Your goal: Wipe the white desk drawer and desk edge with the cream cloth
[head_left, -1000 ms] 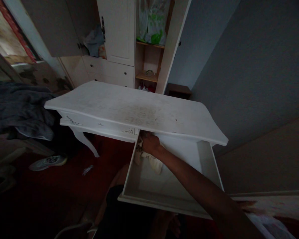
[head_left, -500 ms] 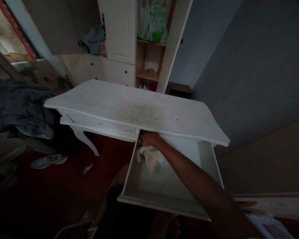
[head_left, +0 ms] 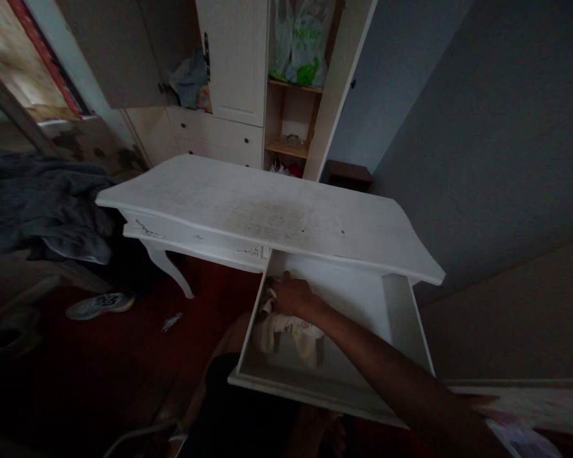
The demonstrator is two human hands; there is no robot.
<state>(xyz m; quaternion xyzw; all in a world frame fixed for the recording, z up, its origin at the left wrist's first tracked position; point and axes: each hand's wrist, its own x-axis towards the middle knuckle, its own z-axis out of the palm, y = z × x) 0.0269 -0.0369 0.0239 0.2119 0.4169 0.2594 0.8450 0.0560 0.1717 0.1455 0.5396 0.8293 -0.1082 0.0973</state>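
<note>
Inside, right hand (head_left: 293, 296) grips cloth (head_left: 293, 332) near left drawer wall (head_left: 244, 348).

right hand (head_left: 293, 297) clutching pale cloth (head_left: 293, 332) in open drawer (head_left: 403, 324), white table (head_left: 267, 210) above

This is a bedroom in a home. A white table (head_left: 267, 216) stands in the middle, with its drawer (head_left: 402, 318) pulled out and a pale cloth (head_left: 306, 340) inside. Behind the table is a tall white wardrobe (head_left: 233, 63) with clothes (head_left: 188, 83) and plastic bags (head_left: 298, 44) on its shelves. Left of the table lie a grey blanket (head_left: 42, 197) and a shoe (head_left: 100, 304) on the red floor (head_left: 124, 356).
</note>
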